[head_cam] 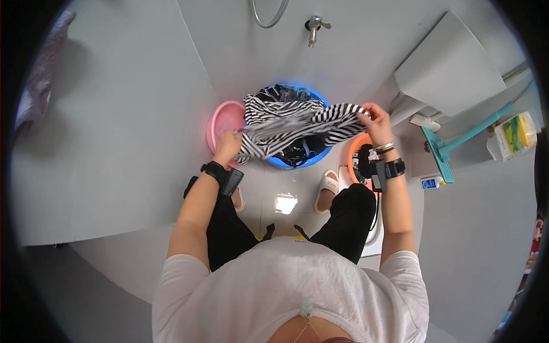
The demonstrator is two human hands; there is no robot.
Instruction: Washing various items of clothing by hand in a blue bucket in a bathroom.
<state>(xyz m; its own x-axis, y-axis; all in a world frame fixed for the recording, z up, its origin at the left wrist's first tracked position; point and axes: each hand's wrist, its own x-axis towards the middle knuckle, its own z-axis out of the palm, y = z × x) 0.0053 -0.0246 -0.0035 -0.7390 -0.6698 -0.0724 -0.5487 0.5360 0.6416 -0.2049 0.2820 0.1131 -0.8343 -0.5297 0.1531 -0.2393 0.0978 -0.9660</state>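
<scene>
A black-and-white striped garment [296, 133] is stretched between my two hands over a round blue basin [319, 162]. My left hand [228, 145] grips its left end beside a pink basin [214, 124]; my right hand [377, 122] pinches the other end, higher and to the right. The middle of the cloth is blurred. In the blue basin lie dark clothes [296, 152] and more striped cloth [261, 107]; whether that is part of the same garment, I cannot tell. Below my right hand, an orange basin [352, 156] holds dark clothing [366, 158], partly hidden by my forearm.
A metal tap [314, 32] and a hose [269, 21] are at the wall ahead. At the right are a grey-white tank [450, 64], a teal floor squeegee [472, 128], a package [517, 135] and a white bottle [431, 183]. Slippers [328, 191] stand on the shiny tiled floor.
</scene>
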